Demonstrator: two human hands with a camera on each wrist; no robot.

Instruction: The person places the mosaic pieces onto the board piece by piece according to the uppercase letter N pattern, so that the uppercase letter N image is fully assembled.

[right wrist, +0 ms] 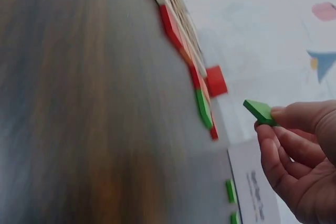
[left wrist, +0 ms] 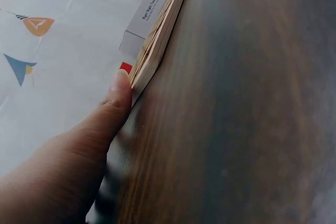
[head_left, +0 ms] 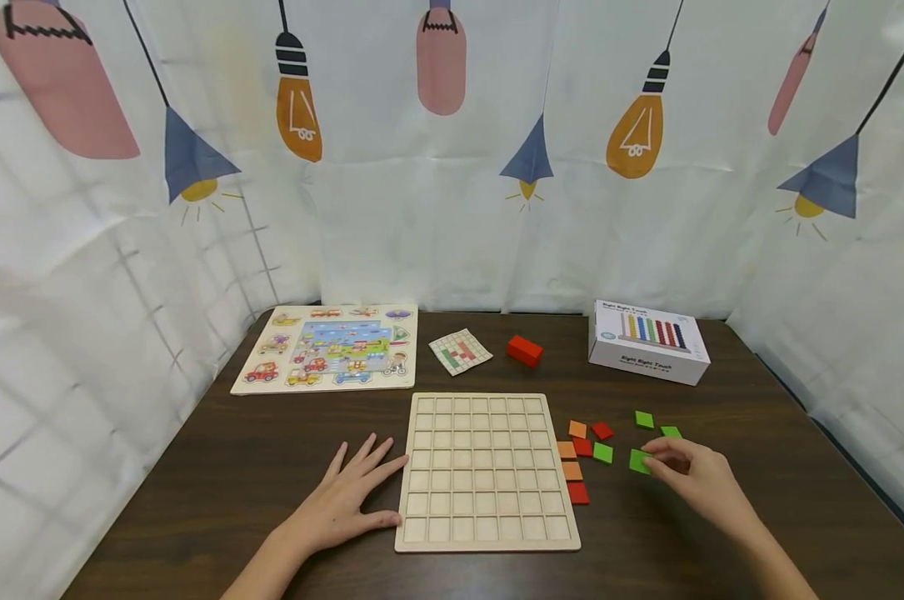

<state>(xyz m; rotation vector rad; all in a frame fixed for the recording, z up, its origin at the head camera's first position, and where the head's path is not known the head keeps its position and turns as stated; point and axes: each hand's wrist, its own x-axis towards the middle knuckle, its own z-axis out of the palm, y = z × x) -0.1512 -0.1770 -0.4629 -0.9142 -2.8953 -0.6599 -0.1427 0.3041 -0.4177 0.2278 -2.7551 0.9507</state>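
Observation:
A pale wooden grid board (head_left: 486,470) with rows of square recesses lies flat on the table. My left hand (head_left: 347,500) rests spread at its left side, and in the left wrist view the thumb (left wrist: 119,90) touches the board's edge. At the right, my right hand (head_left: 695,479) pinches a green square tile (head_left: 639,462) between thumb and fingers; the right wrist view shows this tile (right wrist: 260,111) held off the table. Loose green tiles (head_left: 644,419) lie beyond that hand. Orange tiles (head_left: 573,471) and red tiles (head_left: 602,430) lie along the board's right edge, with one green tile (head_left: 603,452) among them.
Behind the board are a patterned grid card (head_left: 461,351) and a red block (head_left: 524,351). A vehicle picture puzzle (head_left: 332,348) stands at the back left, a white box (head_left: 649,342) at the back right. A printed curtain (head_left: 452,208) hangs behind the dark table (head_left: 219,467).

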